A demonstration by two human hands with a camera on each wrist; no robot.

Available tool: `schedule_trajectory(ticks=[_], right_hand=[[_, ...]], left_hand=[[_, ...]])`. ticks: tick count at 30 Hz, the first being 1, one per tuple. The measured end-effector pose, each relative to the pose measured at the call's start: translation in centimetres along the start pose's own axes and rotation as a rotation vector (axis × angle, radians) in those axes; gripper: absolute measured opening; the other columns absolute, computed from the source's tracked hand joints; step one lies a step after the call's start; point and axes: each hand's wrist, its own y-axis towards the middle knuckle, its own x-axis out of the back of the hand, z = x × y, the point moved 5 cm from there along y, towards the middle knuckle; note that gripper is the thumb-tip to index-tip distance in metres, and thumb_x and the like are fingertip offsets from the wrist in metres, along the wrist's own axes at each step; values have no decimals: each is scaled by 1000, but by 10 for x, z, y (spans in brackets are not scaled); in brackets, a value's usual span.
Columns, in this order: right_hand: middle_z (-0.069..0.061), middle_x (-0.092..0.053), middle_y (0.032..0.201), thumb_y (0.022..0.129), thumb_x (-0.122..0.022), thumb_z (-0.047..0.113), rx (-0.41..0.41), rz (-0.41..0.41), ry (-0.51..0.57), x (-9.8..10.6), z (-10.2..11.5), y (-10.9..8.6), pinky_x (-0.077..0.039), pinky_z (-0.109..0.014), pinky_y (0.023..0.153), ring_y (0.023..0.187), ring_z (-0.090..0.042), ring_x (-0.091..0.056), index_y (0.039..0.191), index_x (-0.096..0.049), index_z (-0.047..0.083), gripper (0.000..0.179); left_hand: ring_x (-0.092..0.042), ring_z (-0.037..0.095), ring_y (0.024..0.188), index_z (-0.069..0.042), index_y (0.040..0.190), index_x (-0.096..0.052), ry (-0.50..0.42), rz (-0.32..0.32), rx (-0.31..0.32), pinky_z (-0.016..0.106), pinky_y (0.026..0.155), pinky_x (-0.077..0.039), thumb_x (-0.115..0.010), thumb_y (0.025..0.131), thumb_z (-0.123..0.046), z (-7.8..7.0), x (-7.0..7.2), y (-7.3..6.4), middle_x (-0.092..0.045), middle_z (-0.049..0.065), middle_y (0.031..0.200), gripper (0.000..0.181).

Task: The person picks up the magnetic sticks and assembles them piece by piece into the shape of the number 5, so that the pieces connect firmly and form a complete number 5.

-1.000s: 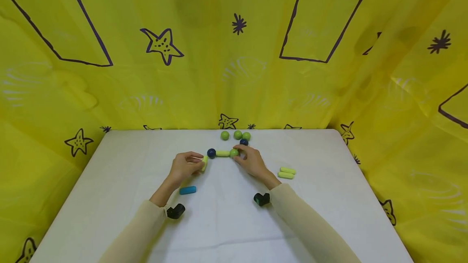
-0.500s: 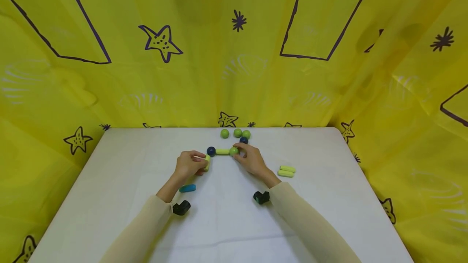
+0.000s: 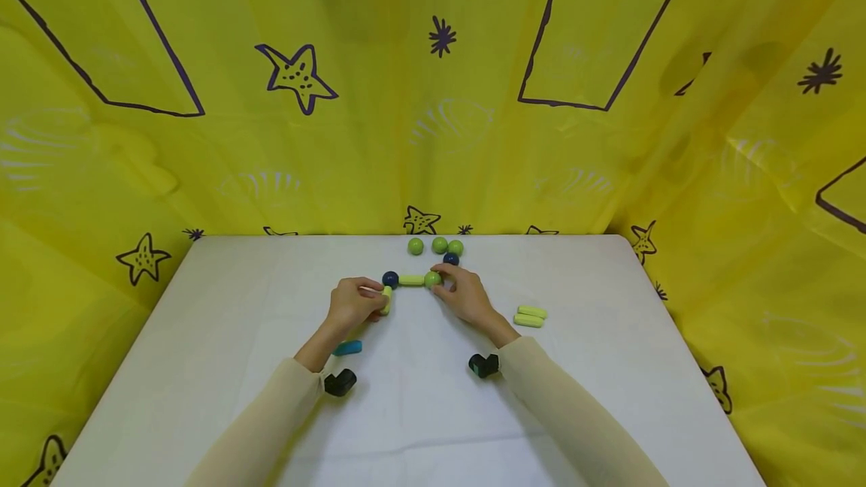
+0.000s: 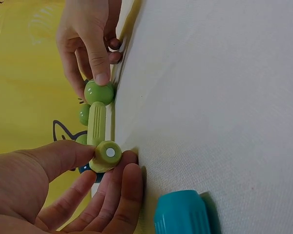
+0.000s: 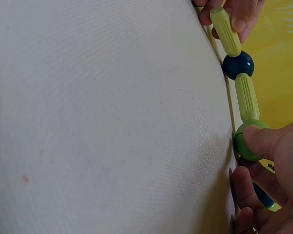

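My left hand (image 3: 352, 303) pinches a pale yellow-green ridged rod (image 5: 225, 31) between thumb and fingers; a white dot shows on its near end in the left wrist view. The rod's far end meets a dark blue ball (image 5: 238, 65). From that ball a second pale rod (image 3: 411, 280) runs right to a green ball (image 3: 432, 279). My right hand (image 3: 467, 297) holds this green ball between thumb and fingers. Beside the left wrist lies a blue rod (image 3: 348, 347), partly covered by the arm in the head view.
Several green balls (image 3: 440, 245) and another dark blue ball (image 3: 451, 258) sit near the far edge of the white table (image 3: 419, 412). Two pale rods (image 3: 530, 316) lie side by side on the right. A yellow patterned curtain (image 3: 379, 134) hangs behind the table.
My left hand has moved right and slightly away with its rod, bringing the rod's end against the dark blue ball. The right hand keeps holding the green ball in place.
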Motion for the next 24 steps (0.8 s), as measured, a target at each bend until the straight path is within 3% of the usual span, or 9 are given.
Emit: schedule_trajectory(ticks=[12,24], right_hand=[[-8,-72,116,95,-75,16,19,-19,-21,1,1,0,-45,-28,64,69,-11,-54,130,-68,10,36],[-10,-72,119,94,-76,14,15,-31,-7,5,0,-5,-47,-29,66,70,-12,-55,129,-69,9,36]], left_hand=[[-71,23,60,3,105,-73,-19,-11,-48,31,58,-58,-80,86,-3,-2,-2,0,-76,14,85,21],[-70,21,59,3,100,-74,32,-49,-64,29,55,-56,-81,82,-1,-8,-8,-1,-74,11,80,20]])
